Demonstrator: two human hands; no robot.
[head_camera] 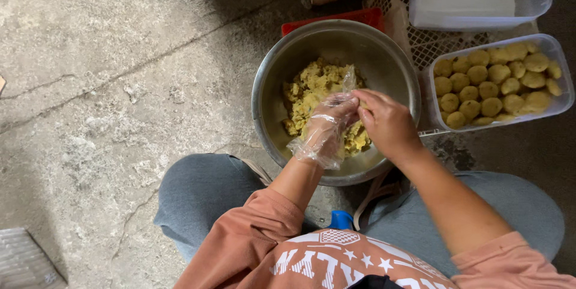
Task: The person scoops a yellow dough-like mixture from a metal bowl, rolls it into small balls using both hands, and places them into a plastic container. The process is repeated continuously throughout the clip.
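A: Two hands are seen over the metal bowl [270, 94] – how are they held?
B: The gloved left hand [329, 122] is curled in the yellow dough [315, 88]; the glove is pinched by the right hand [387, 122]

A: And farther right?
B: Dough balls [489, 82] are laid in a clear tub [561, 103]

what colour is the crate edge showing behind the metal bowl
Red: the crate edge peeks out just behind the metal bowl, seen in the head view.
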